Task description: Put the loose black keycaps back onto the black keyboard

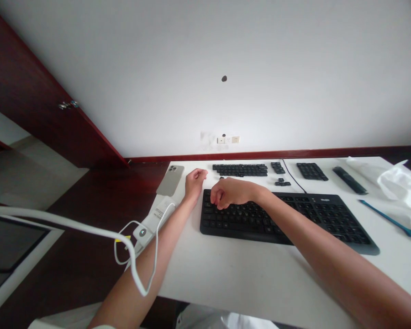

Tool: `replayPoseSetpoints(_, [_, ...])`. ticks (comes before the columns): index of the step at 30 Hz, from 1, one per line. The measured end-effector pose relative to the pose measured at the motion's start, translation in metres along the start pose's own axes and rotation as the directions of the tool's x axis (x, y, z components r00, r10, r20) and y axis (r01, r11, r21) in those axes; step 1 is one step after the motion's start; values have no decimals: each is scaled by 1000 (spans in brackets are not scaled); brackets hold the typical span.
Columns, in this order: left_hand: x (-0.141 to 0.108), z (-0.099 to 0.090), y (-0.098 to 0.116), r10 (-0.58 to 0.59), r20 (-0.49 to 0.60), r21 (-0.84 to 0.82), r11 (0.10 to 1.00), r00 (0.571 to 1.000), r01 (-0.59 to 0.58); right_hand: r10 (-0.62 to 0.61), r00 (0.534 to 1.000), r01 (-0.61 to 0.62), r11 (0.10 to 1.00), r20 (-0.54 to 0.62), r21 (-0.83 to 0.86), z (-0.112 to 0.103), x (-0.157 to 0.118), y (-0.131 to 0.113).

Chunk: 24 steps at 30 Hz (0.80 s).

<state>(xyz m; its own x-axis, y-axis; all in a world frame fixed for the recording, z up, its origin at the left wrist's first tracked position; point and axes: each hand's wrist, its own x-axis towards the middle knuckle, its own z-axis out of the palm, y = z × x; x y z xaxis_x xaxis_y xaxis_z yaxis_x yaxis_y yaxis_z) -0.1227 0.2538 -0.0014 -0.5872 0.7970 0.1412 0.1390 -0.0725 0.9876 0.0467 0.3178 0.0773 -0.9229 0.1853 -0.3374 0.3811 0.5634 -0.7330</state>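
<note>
My right hand is over the upper left part of a black keyboard, its fingers curled in against the keys. What they grip, if anything, is hidden. Just off the keyboard's top left corner, my left hand hovers near the white table with thumb and fingers drawn together. I cannot make out anything between them. Behind the keyboard lie black keycaps in groups: a long block, a small block, an arrow cluster and a number block. The right forearm covers part of the keyboard's middle.
A phone lies at the table's left edge, near a white charger with a looping cable. At the right are a long black object, a blue tool and white plastic wrapping. A wall stands behind the table.
</note>
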Motion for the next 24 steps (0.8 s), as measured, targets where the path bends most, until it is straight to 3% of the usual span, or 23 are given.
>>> replayPoseSetpoints(4, [1, 0, -2, -6, 9, 16, 1000, 1000, 6, 48, 998, -51, 996, -38, -78, 8, 1, -5])
replayPoseSetpoints(16, [4, -2, -10, 67, 48, 60, 996, 997, -70, 7, 985, -80, 900, -170, -428, 33, -8, -35])
replayPoseSetpoints(24, [2, -2, -11, 64, 61, 25, 998, 996, -66, -20, 967, -144, 782, -255, -606, 50, -14, -50])
